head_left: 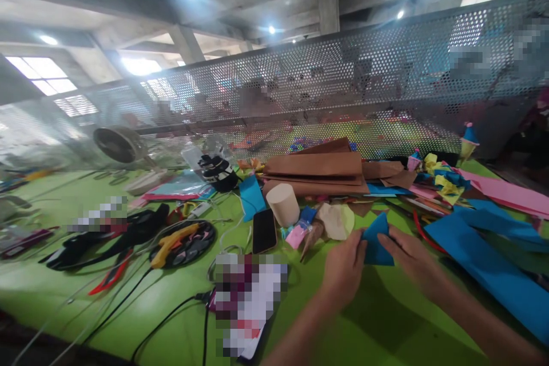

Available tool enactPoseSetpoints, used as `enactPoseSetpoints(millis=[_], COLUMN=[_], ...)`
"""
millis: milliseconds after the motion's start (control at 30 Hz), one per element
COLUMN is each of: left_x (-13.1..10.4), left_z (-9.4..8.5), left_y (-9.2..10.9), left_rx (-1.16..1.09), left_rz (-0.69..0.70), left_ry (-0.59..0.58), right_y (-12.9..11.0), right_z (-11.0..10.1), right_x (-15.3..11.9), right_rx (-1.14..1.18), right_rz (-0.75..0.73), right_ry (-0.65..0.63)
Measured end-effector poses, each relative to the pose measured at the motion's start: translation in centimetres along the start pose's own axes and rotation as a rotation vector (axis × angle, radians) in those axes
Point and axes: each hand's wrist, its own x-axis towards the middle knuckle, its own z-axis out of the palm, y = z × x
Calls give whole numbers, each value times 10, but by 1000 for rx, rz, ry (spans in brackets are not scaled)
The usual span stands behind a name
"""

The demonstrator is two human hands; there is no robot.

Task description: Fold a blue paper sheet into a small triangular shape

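Observation:
Between my two hands is a small folded piece of blue paper (378, 249), with its pointed corner upward, just above the green table. My left hand (343, 266) is closed on its left edge, thumb toward me. My right hand (409, 251) pinches the right edge near the top. Beyond my left hand lie a crumpled beige scrap (337, 221) and a small pink and blue paper piece (297, 233). Long blue paper sheets (484, 257) spread to the right of my right hand. Red-handled scissors or pliers (424, 234) lie partly hidden behind that hand.
On the green table (180, 303) are a phone (264, 231), a cream cylinder (283, 205), folded brown paper (315, 168) and a yellow glue gun (174, 244) on a round dish. Cables cross the left side. A fan (115, 144) and a perforated metal screen (274, 91) stand behind.

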Motion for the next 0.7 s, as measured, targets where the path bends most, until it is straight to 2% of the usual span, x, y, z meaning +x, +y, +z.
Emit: enactPoseSetpoints(millis=[167, 400, 700], left_x=[0, 1, 2], left_z=[-1, -6, -8], left_y=[4, 10, 3], left_rx=[182, 325, 12], left_rz=[55, 64, 36], left_ry=[-22, -80, -46], right_y=[3, -5, -11], right_z=[-1, -3, -10], right_x=[3, 6, 7], right_rx=[188, 415, 462], right_rz=[65, 77, 140], right_ry=[39, 1, 79])
